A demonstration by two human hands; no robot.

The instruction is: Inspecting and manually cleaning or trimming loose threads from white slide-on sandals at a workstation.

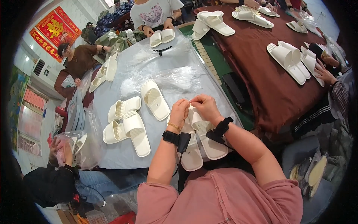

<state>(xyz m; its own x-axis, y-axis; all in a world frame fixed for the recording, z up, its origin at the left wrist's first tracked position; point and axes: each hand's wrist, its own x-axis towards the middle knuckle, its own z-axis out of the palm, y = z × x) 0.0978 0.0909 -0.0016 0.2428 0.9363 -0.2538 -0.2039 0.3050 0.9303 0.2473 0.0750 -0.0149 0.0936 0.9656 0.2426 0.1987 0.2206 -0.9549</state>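
My left hand [179, 111] and my right hand [204, 106] meet over a pair of white slippers [204, 145] lying in front of me on the grey table [112, 153]. Both hands pinch something small and white at the slippers' far end; what it is cannot be made out. Each wrist carries a black strap with a small device. The slippers' soles run back toward my chest, side by side.
Several more white slippers [128, 123] lie to the left, and clear plastic bags [167, 78] farther back. A dark red table [268, 82] with more slippers stands to the right. Other people sit around both tables; one at the lower left holds a plastic bag [76, 145].
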